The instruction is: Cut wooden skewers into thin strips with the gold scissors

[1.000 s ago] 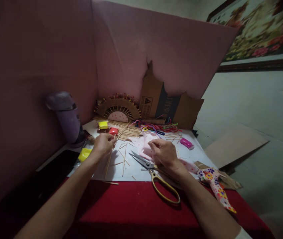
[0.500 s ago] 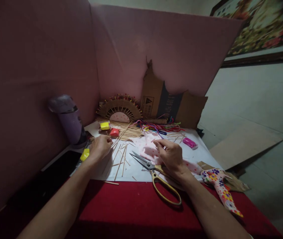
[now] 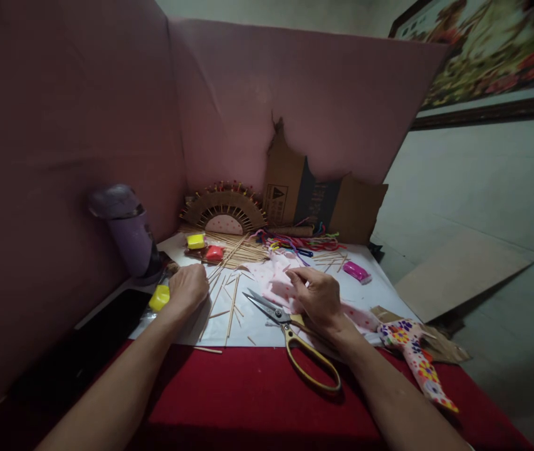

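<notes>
**Left hand [image 3: 188,288] and right hand [image 3: 318,294] over the white sheet [image 3: 262,334]**

From the head view I find both hands above the table [image 3: 220,394], which is covered in red cloth.

Left hand: fingers curled in and turned away from me. The fingertips are hidden, so I cannot tell whether they have hold of anything. Loose sticks [image 3: 232,307] lie just beside it, scattered between the 2 hands; a thicker bundle of sticks [image 3: 241,250] lies farther back.

Right hand: fingers folded, thumb and forefinger brought close together. I cannot tell whether anything thin sits between them. I record the pink dotted cloth [image 3: 274,275] crumpled behind and beneath this hand.

I note the scissors [image 3: 278,314] between the hands, nearer the right: blades slightly parted and pointing away to the left, with a yellow handle loop reaching over the red cloth.

Surroundings: I count 4 packets. A yellow packet [image 3: 196,241] and a red packet [image 3: 214,253] are close together at the back, another yellow packet [image 3: 159,298] is by the left wrist, and a magenta packet [image 3: 356,271] is on the right. Behind them I see a cardboard arch [image 3: 224,199] set with sticks, tangled yarn [image 3: 298,242] and a torn cardboard piece [image 3: 281,163]. A purple bottle [image 3: 130,241] stands at far left; a floral stuffed piece [image 3: 420,360] lies at right.
</notes>
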The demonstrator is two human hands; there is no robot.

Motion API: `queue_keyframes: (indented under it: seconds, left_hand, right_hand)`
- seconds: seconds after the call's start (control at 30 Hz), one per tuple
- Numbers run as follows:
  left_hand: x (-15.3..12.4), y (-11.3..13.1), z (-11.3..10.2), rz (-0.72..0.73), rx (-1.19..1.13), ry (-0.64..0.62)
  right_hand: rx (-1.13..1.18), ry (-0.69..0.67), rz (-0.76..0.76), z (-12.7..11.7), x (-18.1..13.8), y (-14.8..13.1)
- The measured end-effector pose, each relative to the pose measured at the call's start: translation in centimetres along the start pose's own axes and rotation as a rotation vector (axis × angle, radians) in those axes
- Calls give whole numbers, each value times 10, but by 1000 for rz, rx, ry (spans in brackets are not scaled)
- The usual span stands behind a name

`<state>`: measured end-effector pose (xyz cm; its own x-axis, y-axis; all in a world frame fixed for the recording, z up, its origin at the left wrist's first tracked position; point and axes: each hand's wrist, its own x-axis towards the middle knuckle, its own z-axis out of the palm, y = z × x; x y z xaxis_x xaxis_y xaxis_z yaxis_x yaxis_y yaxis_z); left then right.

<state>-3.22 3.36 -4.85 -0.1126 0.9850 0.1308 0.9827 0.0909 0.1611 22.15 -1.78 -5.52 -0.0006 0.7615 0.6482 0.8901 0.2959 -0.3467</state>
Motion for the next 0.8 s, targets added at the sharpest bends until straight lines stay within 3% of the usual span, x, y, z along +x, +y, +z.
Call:
queue_keyframes:
  seconds: [0.27,0.37,0.43,0.5,0.57,0.63,0.73,0.8]
  left_hand:
    - [-6,0,-13,-26,-46,-45]
    - [-4,-2,-14,-3,-78,0]
    - [-2,0,-12,102,-176,75]
    - [-5,7,-7,317,-369,120]
    - [-14,17,0,566,-586,89]
    - [-25,29,6,716,-695,-1]
    - [-34,38,10,800,-722,-89]
    - [-31,35,6,739,-667,-44]
  right_hand:
    - [-3,2,-14,-2,0,-3]
    - [38,5,-30,-2,0,-3]
    - [117,0,-63,-2,0,-3]
    - [257,-22,-98,-2,-1,-6]
    - [453,-74,-82,0,-3,-11]
    - [682,-154,-9,3,-5,-17]
    - [953,-228,95,5,-9,-23]
    - [1010,-149,129,3,-11,-25]
